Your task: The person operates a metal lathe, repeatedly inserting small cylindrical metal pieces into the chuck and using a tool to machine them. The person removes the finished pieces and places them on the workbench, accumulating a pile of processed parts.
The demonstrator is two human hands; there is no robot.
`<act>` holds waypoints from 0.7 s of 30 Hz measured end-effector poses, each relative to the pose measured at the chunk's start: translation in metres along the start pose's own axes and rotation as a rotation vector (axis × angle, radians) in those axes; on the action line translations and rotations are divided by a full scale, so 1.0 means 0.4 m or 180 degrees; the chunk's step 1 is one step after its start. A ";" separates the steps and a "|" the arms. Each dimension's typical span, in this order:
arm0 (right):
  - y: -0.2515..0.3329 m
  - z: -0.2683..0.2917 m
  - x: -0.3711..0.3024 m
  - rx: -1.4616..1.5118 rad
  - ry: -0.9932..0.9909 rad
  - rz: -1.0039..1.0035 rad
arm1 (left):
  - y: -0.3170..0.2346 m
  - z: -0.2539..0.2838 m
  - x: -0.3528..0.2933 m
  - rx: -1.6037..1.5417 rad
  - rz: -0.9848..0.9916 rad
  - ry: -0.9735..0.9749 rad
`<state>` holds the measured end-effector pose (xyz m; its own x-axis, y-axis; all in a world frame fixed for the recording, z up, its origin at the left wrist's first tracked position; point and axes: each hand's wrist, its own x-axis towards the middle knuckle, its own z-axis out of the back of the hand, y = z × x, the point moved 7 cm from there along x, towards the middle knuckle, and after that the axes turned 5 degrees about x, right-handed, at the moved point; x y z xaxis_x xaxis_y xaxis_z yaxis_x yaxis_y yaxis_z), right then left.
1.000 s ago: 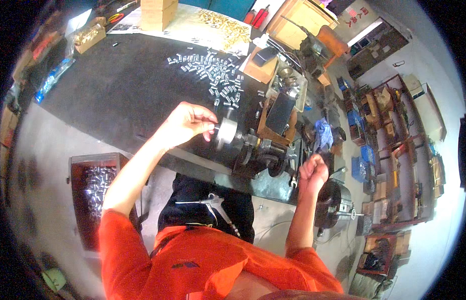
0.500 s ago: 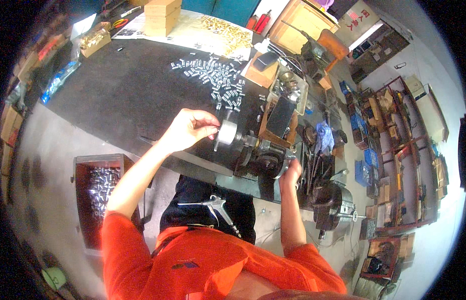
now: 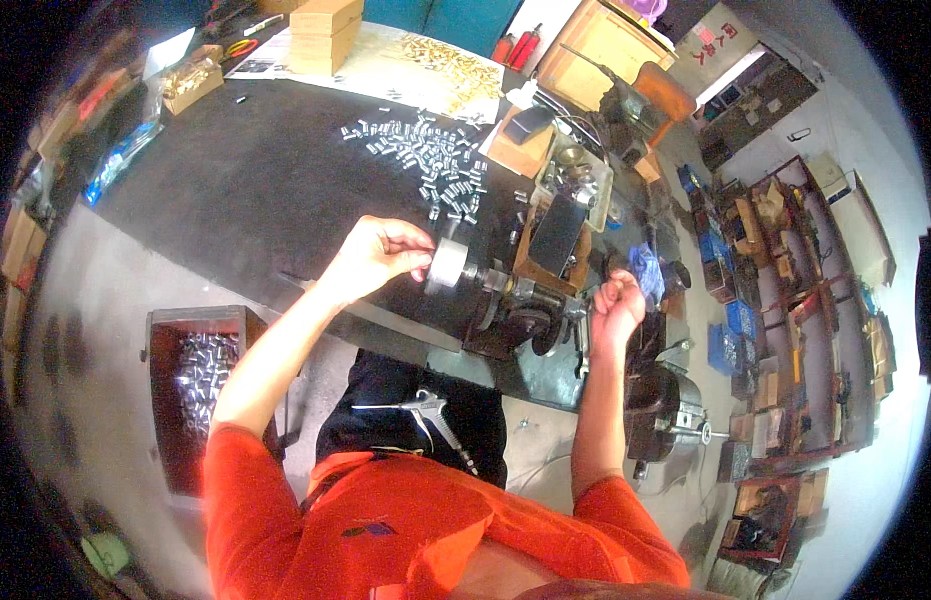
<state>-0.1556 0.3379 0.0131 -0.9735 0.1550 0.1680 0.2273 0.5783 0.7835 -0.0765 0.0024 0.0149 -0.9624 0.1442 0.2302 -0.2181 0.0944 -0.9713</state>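
Note:
A small bench machine [image 3: 526, 318] with a silvery round chuck [image 3: 447, 263] stands at the table's front edge. My left hand [image 3: 381, 258] is at the chuck's left face, thumb and fingers pinched together; whatever lies between the fingertips is too small to make out. To the right of the machine, my right hand [image 3: 618, 305] is raised with curled fingers beside a blue cloth [image 3: 646, 268]. What it grips, if anything, is hidden. Beyond the chuck, many short metal sleeves [image 3: 426, 150] lie scattered on the dark tabletop [image 3: 256, 170].
A box of metal parts [image 3: 208, 375] stands low on the left. An air blow gun [image 3: 431, 415] rests over my lap. Brass pieces [image 3: 451, 70] lie on paper at the back. A dark machine [image 3: 669, 405] stands at the right, before shelves [image 3: 821, 290].
My right hand has moved up and to the right, away from the machine's right end. My left hand stays at the chuck, almost unmoved.

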 end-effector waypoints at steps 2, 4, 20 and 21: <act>-0.025 0.020 0.008 -0.0282 -0.0112 0.0161 | 0.003 0.000 -0.002 -0.0161 0.0085 -0.0021; -0.045 0.035 0.010 -0.0339 -0.0220 0.0156 | 0.004 -0.001 -0.006 -0.0269 0.0134 -0.0036; -0.062 0.134 -0.228 -0.0244 -0.0323 -0.0669 | 0.015 0.001 0.001 -0.0649 0.0159 0.0088; -0.107 0.171 -0.220 -0.0324 -0.0622 -0.0880 | 0.015 0.001 0.003 -0.0623 0.0168 0.0075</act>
<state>-0.0779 0.3542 -0.0763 -0.9726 0.1598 -0.1688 -0.0574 0.5384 0.8407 -0.0791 0.0026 0.0092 -0.9671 0.1768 0.1828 -0.1297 0.2753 -0.9526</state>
